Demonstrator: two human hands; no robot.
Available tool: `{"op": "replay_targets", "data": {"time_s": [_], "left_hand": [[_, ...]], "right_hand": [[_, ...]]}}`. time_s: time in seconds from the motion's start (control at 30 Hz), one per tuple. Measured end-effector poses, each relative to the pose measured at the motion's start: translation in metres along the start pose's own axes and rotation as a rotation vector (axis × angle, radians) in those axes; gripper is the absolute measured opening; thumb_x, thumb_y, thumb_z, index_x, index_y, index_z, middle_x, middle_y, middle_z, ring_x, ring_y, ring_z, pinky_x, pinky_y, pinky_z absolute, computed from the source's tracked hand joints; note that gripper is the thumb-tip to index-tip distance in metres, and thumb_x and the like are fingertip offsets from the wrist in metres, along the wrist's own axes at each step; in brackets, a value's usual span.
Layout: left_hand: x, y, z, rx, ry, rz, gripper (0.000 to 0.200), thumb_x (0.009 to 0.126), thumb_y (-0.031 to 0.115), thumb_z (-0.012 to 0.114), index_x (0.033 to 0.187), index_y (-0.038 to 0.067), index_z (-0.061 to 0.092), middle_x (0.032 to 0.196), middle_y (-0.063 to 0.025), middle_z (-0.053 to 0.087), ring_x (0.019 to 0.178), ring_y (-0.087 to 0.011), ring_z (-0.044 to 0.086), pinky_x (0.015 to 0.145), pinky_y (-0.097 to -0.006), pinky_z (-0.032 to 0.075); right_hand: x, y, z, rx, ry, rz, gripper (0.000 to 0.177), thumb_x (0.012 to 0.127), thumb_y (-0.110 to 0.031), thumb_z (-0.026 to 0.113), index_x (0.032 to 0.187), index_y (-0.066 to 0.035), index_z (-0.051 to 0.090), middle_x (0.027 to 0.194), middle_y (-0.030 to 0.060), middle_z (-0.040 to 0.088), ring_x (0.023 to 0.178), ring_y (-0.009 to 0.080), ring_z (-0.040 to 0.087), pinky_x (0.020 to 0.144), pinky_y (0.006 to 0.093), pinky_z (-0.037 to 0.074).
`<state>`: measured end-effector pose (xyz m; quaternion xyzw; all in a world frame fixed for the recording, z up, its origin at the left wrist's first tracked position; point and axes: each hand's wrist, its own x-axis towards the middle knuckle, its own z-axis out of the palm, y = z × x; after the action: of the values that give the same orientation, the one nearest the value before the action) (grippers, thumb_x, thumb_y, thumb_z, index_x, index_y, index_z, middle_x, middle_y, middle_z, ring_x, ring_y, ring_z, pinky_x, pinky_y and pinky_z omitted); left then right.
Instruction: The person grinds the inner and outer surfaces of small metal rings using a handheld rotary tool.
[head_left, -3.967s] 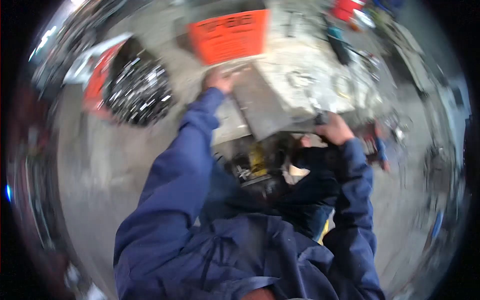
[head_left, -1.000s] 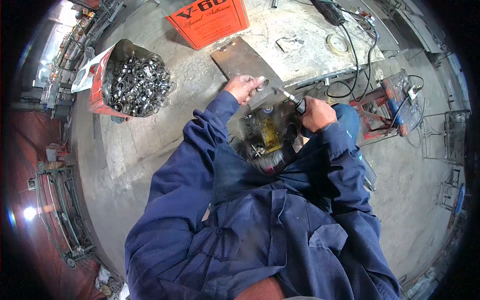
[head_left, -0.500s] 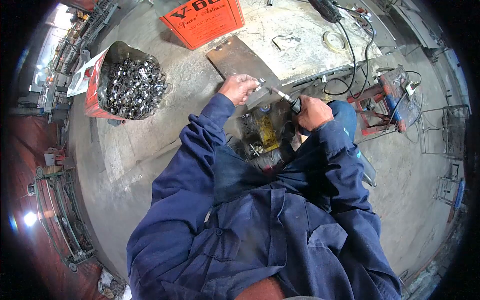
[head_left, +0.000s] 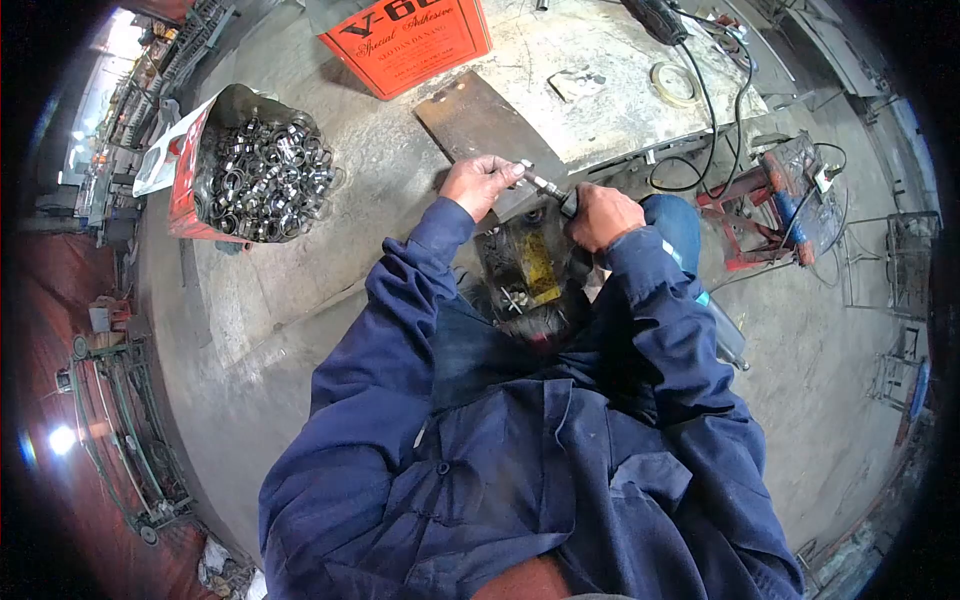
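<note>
Left hand pinching small metal part, right hand closed around tool, tip at part, plate at worktop's near edge

Fairly bright, even light over the pale grey concrete floor now, daylight glowing white at the upper left edge, and a small, hard white light flaring low on the left with a bluish streak beside it. Sparkles jump off the heap of shiny metal rings; shade pools between the knees. The round fisheye view bends everything outward, rim smeared soft, corners black, the middle reasonably sharp.
</note>
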<state>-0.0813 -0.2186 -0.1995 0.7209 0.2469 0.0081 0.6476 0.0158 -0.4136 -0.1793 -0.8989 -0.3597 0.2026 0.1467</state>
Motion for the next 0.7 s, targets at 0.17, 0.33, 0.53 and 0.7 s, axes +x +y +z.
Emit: {"op": "replay_targets", "data": {"time_s": [0.17, 0.33, 0.53, 0.7], "left_hand": [[-0.012, -0.013, -0.002, -0.067, 0.008, 0.085, 0.025, 0.084, 0.028, 0.067, 0.085, 0.003, 0.067, 0.076, 0.0015, 0.063, 0.070, -0.0043, 0.050, 0.065, -0.0209, 0.041], [-0.020, -0.021, 0.001, -0.168, 0.052, 0.057, 0.020, 0.083, 0.022, 0.068, 0.087, 0.002, 0.066, 0.078, 0.0015, 0.063, 0.072, -0.0043, 0.050, 0.067, -0.0204, 0.042], [-0.022, -0.023, 0.003, -0.163, 0.066, 0.081, 0.020, 0.083, 0.021, 0.068, 0.089, 0.002, 0.065, 0.078, 0.0036, 0.061, 0.073, -0.0038, 0.050, 0.067, -0.0191, 0.041], [-0.021, -0.026, 0.003, -0.181, 0.068, 0.146, 0.017, 0.084, 0.020, 0.068, 0.087, 0.004, 0.065, 0.076, 0.0042, 0.060, 0.070, -0.0030, 0.049, 0.064, -0.0186, 0.040]], "right_hand": [[0.002, -0.011, 0.003, -0.028, -0.015, 0.028, 0.024, 0.067, -0.018, 0.060, 0.087, -0.004, 0.059, 0.084, 0.0200, 0.064, 0.085, 0.0374, 0.061, 0.072, 0.0452, 0.048], [-0.003, -0.011, 0.011, -0.084, -0.062, -0.067, 0.026, 0.069, -0.020, 0.059, 0.087, -0.002, 0.058, 0.085, 0.0212, 0.064, 0.085, 0.0374, 0.062, 0.072, 0.0455, 0.049], [0.000, -0.016, 0.000, -0.066, -0.074, -0.013, 0.026, 0.069, -0.021, 0.060, 0.085, -0.001, 0.057, 0.084, 0.0215, 0.063, 0.084, 0.0379, 0.062, 0.071, 0.0461, 0.049], [-0.002, -0.014, 0.002, -0.090, -0.064, -0.083, 0.022, 0.069, -0.017, 0.059, 0.086, -0.003, 0.060, 0.085, 0.0208, 0.064, 0.085, 0.0363, 0.063, 0.072, 0.0446, 0.050]]}}
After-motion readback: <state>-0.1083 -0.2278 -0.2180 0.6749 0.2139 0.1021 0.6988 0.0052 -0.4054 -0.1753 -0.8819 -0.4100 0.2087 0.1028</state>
